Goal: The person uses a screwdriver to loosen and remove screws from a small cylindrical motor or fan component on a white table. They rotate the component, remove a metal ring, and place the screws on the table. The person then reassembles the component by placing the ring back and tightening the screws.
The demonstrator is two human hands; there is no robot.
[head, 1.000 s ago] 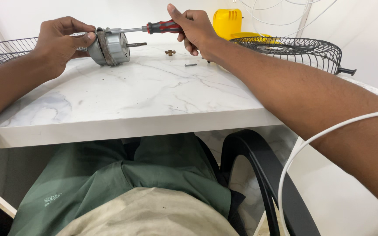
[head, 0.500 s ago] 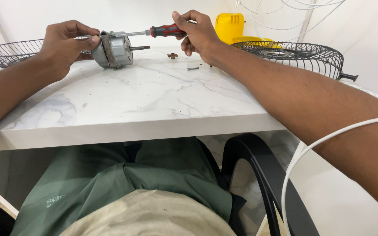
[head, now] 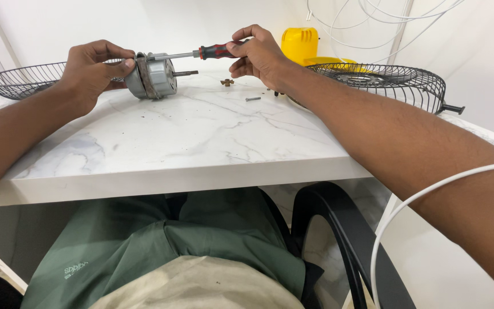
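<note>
Fingers of our left hand (head: 90, 71) clamp the heavy-looking, rigid grey metal fan motor (head: 152, 75) by its casing on the white marble worktop (head: 201, 137), while our right hand (head: 258, 56) grips the red-and-black-handled screwdriver (head: 201, 53).

We see a bright, evenly lit scene with soft, faint shadows on the marble table (head: 201, 137). Focus stays sharp at centre; our forearms stretch and curve toward the wide-angle edges.

No packages, labels, signs or screens show anywhere on the white marble tabletop (head: 201, 137) or around it.
</note>
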